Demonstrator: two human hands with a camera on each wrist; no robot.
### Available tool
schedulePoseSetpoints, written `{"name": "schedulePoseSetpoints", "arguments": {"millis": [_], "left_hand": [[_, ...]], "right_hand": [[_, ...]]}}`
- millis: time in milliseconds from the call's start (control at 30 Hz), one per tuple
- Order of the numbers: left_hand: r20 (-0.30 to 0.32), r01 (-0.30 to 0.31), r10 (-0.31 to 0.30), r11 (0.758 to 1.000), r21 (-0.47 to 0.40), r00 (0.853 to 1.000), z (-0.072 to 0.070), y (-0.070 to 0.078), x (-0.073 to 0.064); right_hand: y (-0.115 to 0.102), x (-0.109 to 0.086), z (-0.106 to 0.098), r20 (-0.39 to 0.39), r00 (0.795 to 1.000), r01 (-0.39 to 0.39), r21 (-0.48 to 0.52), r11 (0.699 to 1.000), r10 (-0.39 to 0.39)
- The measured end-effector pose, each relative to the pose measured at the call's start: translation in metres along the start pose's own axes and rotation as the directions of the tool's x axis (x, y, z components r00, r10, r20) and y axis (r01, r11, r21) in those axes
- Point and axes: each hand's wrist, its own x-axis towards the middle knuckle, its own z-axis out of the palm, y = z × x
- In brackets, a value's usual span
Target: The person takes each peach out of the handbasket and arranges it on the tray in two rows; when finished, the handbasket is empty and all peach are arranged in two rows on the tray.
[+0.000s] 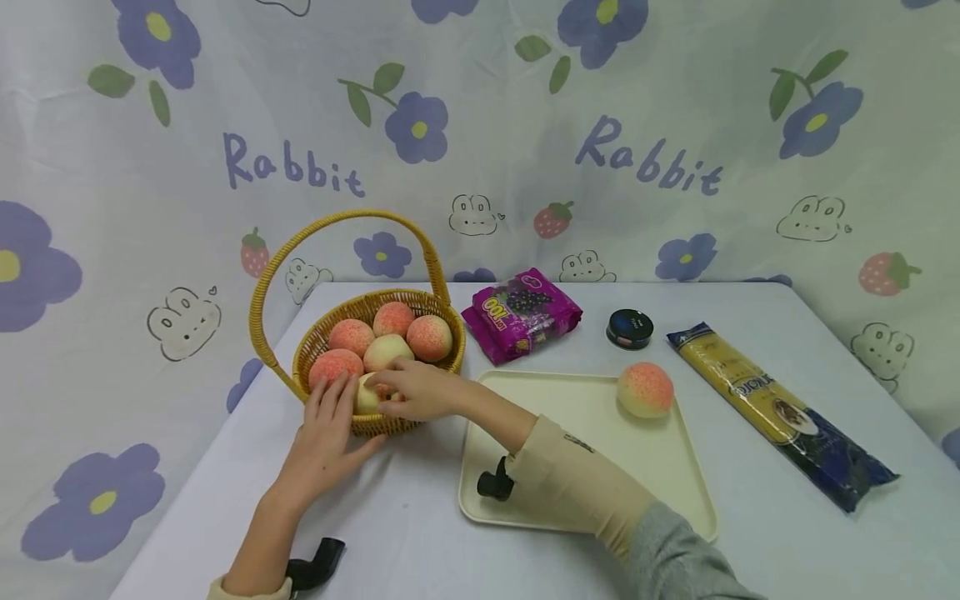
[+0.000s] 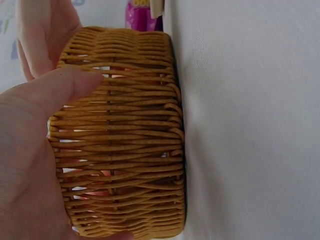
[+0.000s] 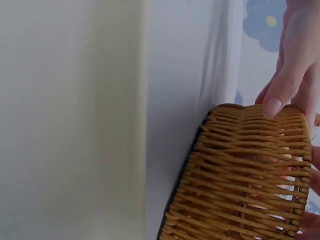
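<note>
A yellow-brown wicker basket point(image 1: 382, 425) with a tall handle holds several pink and pale peaches point(image 1: 350, 337). My left hand point(image 1: 322, 446) is at its near-left side, thumb against the outer wall and fingers over the rim beside a pink peach. In the left wrist view the thumb of the left hand point(image 2: 30, 125) lies along the woven wall point(image 2: 130, 135). My right hand point(image 1: 423, 390) reaches in over the near-right rim, its fingers curled about a pale peach point(image 1: 365, 398) near the front. Part of that peach is hidden by the fingers.
A cream tray point(image 1: 555, 392) lies right of the basket, with a single peach point(image 1: 646, 390) at its far right; my right forearm crosses over it. Behind are a purple grape-picture packet point(image 1: 521, 315) and a round black case point(image 1: 630, 328). A long yellow-blue packet point(image 1: 776, 408) lies at right.
</note>
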Motion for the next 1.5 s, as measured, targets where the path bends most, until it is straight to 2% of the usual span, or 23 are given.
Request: {"name": "schedulePoseSetpoints", "arguments": {"millis": [200,367,467,600,767,1000,1167,1233,1500], "left_hand": [[0.010,0.032,-0.032,0.999,0.004,0.999,0.000,0.000,-0.003],[-0.039,-0.004,0.005,0.999,0.040,0.999,0.002,-0.001,-0.003],[-0.072,-0.022,0.027,0.997,0.068,0.997,0.003,-0.002,-0.003],[-0.105,-0.024,0.035,0.994,0.105,0.994,0.004,-0.003,-0.003],[-0.127,-0.023,0.041,0.990,0.140,0.991,0.004,-0.001,-0.003],[-0.142,-0.017,0.037,0.991,0.136,0.989,0.004,-0.002,-0.004],[-0.144,-0.022,0.037,0.994,0.105,0.989,0.007,-0.001,-0.004],[-0.141,-0.027,0.040,0.995,0.099,0.989,0.008,-0.001,-0.004],[-0.132,0.000,0.012,0.996,0.086,0.991,0.008,-0.001,-0.004]], "right_hand": [[0.004,0.012,0.000,0.036,0.999,0.019,0.029,0.999,-0.020],[0.005,0.021,0.006,0.036,0.999,-0.018,0.065,0.998,0.016],[0.003,0.027,0.008,0.010,0.998,-0.070,0.080,0.994,0.069],[-0.001,0.034,0.013,-0.048,0.988,-0.141,0.051,0.989,0.144],[-0.008,0.040,0.015,-0.095,0.979,-0.180,0.004,0.984,0.180],[-0.008,0.042,0.013,-0.050,0.988,-0.141,0.046,0.989,0.143],[-0.002,0.037,0.011,-0.013,0.996,-0.087,0.054,0.995,0.088],[0.000,0.034,0.009,-0.001,0.996,-0.088,0.050,0.995,0.088],[0.007,0.024,0.001,-0.042,0.996,-0.081,0.065,0.995,0.084]]}}
